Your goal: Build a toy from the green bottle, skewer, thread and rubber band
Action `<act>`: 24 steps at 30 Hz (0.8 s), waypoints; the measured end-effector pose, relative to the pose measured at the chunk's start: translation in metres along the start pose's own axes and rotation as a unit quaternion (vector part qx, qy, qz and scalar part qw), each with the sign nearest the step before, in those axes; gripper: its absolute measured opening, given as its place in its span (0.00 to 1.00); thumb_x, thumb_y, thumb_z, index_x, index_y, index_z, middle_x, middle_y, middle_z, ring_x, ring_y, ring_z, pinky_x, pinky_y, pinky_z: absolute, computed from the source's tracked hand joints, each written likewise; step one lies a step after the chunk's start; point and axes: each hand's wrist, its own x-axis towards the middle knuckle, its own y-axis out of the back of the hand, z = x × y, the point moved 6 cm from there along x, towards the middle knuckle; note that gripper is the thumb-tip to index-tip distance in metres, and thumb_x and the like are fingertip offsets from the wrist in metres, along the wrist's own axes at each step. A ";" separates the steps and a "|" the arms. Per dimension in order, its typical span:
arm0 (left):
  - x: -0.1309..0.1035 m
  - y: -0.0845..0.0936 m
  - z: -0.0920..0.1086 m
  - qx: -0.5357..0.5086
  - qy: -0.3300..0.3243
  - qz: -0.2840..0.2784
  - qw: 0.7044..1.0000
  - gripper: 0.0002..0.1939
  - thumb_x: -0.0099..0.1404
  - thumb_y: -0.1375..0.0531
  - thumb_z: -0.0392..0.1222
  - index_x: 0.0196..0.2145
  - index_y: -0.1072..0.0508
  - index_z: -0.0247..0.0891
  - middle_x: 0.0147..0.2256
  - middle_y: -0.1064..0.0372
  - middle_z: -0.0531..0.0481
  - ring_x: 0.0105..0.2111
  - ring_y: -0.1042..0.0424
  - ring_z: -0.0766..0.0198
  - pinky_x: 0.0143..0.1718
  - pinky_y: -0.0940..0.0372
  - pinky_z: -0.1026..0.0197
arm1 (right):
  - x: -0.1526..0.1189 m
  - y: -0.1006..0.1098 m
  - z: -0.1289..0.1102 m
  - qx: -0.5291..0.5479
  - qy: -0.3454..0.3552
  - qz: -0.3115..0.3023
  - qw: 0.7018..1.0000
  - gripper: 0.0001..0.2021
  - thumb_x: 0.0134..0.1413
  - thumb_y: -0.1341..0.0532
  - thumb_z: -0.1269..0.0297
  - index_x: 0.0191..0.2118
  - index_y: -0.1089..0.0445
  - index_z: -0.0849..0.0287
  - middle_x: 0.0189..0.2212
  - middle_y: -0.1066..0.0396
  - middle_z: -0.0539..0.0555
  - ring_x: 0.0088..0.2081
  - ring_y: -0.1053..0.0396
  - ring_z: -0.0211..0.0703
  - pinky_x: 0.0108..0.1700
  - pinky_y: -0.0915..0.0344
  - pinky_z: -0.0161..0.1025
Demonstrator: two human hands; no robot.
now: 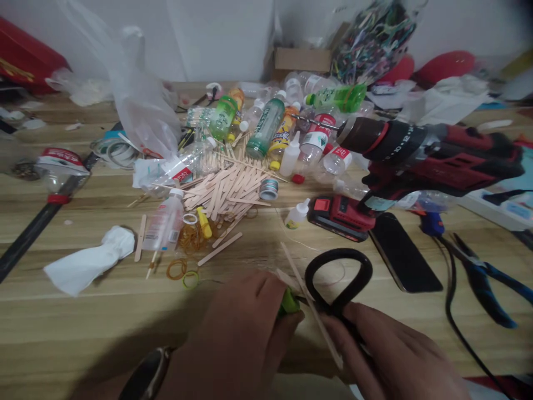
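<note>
At the front of the table my left hand (245, 328) is closed around a small green piece (288, 303), perhaps a bottle cap, mostly covered by the fingers. Beside it, my right hand (391, 350) grips black-handled scissors (361, 256), with one handle loop standing above the fingers. A thin dark metal part runs from the scissors toward the green piece; whether it touches or enters it I cannot tell. A thin wooden stick (308, 303) slants between the hands, its lower end by the right fingers. Another pale stick tip shows behind the left hand.
A red cordless drill (433, 155) stands upright at right, near a phone (406, 253) and pliers (478, 278). Craft sticks (229, 186) are heaped mid-table before several plastic bottles (266, 128). A small glue bottle (297, 214), rubber bands (177, 269) and a crumpled tissue (91, 258) lie nearer.
</note>
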 end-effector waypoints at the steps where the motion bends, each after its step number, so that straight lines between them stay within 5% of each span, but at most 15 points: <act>1: 0.000 0.001 0.003 0.028 -0.024 0.023 0.999 0.07 0.67 0.44 0.32 0.41 0.29 0.38 0.37 0.23 0.46 0.34 0.24 0.53 0.35 0.27 0.51 | 0.001 -0.001 0.001 0.012 -0.006 -0.008 1.000 0.11 0.73 0.50 0.65 0.35 0.38 0.52 0.20 0.30 0.44 0.20 0.26 0.38 0.23 0.36 0.34; 4: -0.001 0.003 0.006 0.065 -0.050 0.056 0.995 0.08 0.69 0.47 0.32 0.41 0.29 0.36 0.36 0.23 0.43 0.34 0.24 0.51 0.35 0.27 0.48 | 0.002 -0.004 0.002 0.037 -0.020 -0.022 0.999 0.12 0.72 0.50 0.66 0.34 0.39 0.53 0.20 0.30 0.44 0.20 0.26 0.38 0.22 0.36 0.33; 10: 0.003 0.003 -0.007 -0.085 0.064 -0.053 0.993 0.06 0.67 0.43 0.35 0.41 0.28 0.42 0.39 0.23 0.50 0.37 0.24 0.56 0.37 0.28 0.55 | 0.002 0.001 -0.006 -0.014 0.003 0.020 1.000 0.13 0.72 0.50 0.68 0.33 0.37 0.53 0.21 0.29 0.46 0.21 0.26 0.41 0.25 0.34 0.36; 18: -0.003 -0.001 0.000 0.009 -0.017 0.055 0.998 0.11 0.71 0.46 0.36 0.48 0.28 0.33 0.40 0.22 0.39 0.38 0.23 0.50 0.39 0.26 0.47 | -0.001 -0.012 0.003 0.058 -0.055 -0.031 0.996 0.09 0.70 0.48 0.68 0.35 0.40 0.52 0.20 0.29 0.44 0.20 0.25 0.40 0.20 0.37 0.33; 24: -0.002 0.003 -0.009 -0.100 0.076 -0.041 0.991 0.10 0.71 0.46 0.41 0.46 0.27 0.43 0.44 0.22 0.47 0.44 0.24 0.53 0.44 0.27 0.50 | 0.001 -0.008 -0.004 0.043 -0.045 0.018 0.998 0.09 0.72 0.50 0.66 0.37 0.39 0.52 0.20 0.28 0.43 0.19 0.26 0.37 0.21 0.35 0.31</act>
